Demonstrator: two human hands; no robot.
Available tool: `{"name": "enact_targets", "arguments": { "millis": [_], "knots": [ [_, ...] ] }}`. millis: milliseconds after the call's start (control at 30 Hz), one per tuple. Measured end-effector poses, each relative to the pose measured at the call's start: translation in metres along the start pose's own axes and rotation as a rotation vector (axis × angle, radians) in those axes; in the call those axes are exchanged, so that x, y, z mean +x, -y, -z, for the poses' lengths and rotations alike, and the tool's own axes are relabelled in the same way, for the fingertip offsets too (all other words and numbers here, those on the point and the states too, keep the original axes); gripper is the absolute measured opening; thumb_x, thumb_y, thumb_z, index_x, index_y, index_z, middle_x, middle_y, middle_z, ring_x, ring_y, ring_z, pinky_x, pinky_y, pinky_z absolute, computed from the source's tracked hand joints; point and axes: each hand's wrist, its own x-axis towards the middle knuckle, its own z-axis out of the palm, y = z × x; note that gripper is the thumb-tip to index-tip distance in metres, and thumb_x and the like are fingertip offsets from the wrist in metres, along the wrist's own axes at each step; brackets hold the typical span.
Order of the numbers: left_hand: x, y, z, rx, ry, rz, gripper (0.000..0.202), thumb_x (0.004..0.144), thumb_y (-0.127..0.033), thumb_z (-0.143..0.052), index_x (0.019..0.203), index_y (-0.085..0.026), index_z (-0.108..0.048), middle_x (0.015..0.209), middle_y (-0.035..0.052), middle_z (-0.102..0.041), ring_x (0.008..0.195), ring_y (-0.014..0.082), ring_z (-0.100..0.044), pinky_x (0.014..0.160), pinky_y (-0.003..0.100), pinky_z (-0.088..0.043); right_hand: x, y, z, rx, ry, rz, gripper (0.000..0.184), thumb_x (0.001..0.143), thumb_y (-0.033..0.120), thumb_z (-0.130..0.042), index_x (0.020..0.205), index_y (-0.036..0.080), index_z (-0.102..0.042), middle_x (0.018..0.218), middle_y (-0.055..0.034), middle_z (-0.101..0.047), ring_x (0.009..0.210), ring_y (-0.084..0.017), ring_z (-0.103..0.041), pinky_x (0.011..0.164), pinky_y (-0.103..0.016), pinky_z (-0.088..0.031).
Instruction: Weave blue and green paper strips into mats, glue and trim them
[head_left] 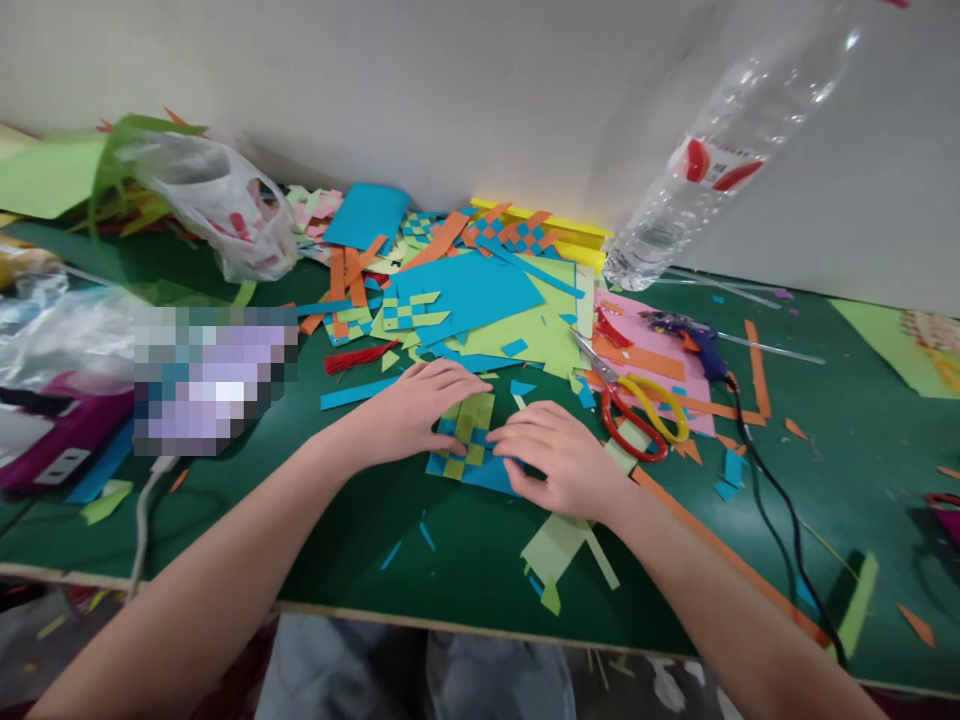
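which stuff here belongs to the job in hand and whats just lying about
Part of the job:
woven paper, with the left hand and right hand at it
blue sheet, probably, as its colour matches
scissors, perhaps, though unheld

Just lying about, it seems:
bottle
glue gun
plastic bag
red strands

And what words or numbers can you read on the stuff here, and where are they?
None can be read for sure.
Bottle label: red shapes and small characters, too blurred to read.
White plastic bag: red marks, too unclear to read.
Pixelated lilac thing: any writing there is hidden.
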Motion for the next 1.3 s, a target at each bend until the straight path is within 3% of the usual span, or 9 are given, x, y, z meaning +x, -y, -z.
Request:
{"name": "enact_targets", "arguments": {
  "millis": [133,367,500,800,1000,1100,1200,1300],
  "knots": [
    [0.0,0.001,0.0,0.028,-0.017,0.001,0.069,0.077,-0.042,-0.073,0.137,-0.025,-0.042,0.134,0.0075,-0.052,0.129,0.0258,-0.041,0.108,0.04,-0.031,0.0,0.0,-0.004,-0.107,0.082,0.091,0.018,0.092,0.025,-0.052,0.099,0.016,-0.067,0.099,-0.007,-0.074,0.096,-0.02,-0.063,0.088,-0.039,-0.047],
    [-0.001,0.004,-0.001,0.044,-0.017,0.035,0.069,0.075,-0.048,-0.073,0.134,-0.024,-0.047,0.131,0.0079,-0.055,0.127,0.0268,-0.043,0.108,0.041,-0.03,-0.001,-0.001,-0.004,-0.13,0.08,0.092,0.021,0.093,0.026,-0.051,0.096,0.015,-0.068,0.1,-0.0068,-0.074,0.094,-0.02,-0.064,0.091,-0.04,-0.047],
    [0.0,0.004,0.0,0.044,-0.053,0.012,0.066,0.078,-0.043,-0.072,0.135,-0.024,-0.045,0.126,0.007,-0.056,0.123,0.0254,-0.046,0.105,0.041,-0.032,-0.001,-0.001,-0.004,-0.137,0.076,0.089,0.021,0.093,0.026,-0.051,0.097,0.015,-0.068,0.1,-0.0062,-0.074,0.095,-0.02,-0.064,0.095,-0.04,-0.046],
    [0.001,0.003,0.004,0.1,-0.138,-0.086,0.023,0.087,-0.03,-0.062,0.109,-0.022,-0.06,0.113,0.0053,-0.061,0.113,0.0219,-0.052,0.099,0.039,-0.036,-0.001,0.001,-0.006,-0.158,0.076,0.063,0.022,0.094,0.025,-0.05,0.1,0.014,-0.068,0.1,-0.0067,-0.074,0.096,-0.02,-0.064,0.098,-0.041,-0.046],
    [0.001,0.002,0.006,0.115,-0.147,-0.115,0.015,0.086,-0.028,-0.064,0.098,-0.02,-0.06,0.127,0.0068,-0.055,0.124,0.0243,-0.046,0.103,0.04,-0.035,-0.001,0.001,-0.007,-0.182,0.098,0.068,0.023,0.095,0.025,-0.048,0.1,0.015,-0.068,0.102,-0.006,-0.073,0.097,-0.02,-0.064,0.099,-0.041,-0.046],
    [0.0,0.002,0.007,0.079,-0.129,-0.087,0.013,0.087,-0.03,-0.062,0.095,-0.02,-0.058,0.113,0.005,-0.062,0.11,0.0215,-0.055,0.097,0.038,-0.039,-0.001,0.002,-0.007,-0.201,0.093,0.075,0.023,0.095,0.025,-0.048,0.099,0.015,-0.068,0.102,-0.0051,-0.073,0.095,-0.02,-0.064,0.1,-0.041,-0.045],
    [-0.002,0.0,0.008,0.041,-0.111,-0.041,0.019,0.087,-0.031,-0.062,0.102,-0.021,-0.057,0.097,0.0026,-0.066,0.096,0.0194,-0.059,0.09,0.035,-0.042,-0.002,0.002,-0.007,-0.209,0.093,0.078,0.022,0.095,0.025,-0.048,0.099,0.015,-0.068,0.102,-0.005,-0.073,0.096,-0.02,-0.063,0.1,-0.041,-0.045],
    [-0.003,-0.004,0.01,0.007,-0.079,-0.027,0.031,0.086,-0.026,-0.063,0.115,-0.022,-0.055,0.095,0.0016,-0.068,0.092,0.0183,-0.06,0.084,0.031,-0.043,-0.002,0.001,-0.008,-0.212,0.109,0.084,0.021,0.095,0.025,-0.048,0.1,0.016,-0.067,0.102,-0.006,-0.073,0.097,-0.02,-0.063,0.101,-0.042,-0.044]
  ]
}}
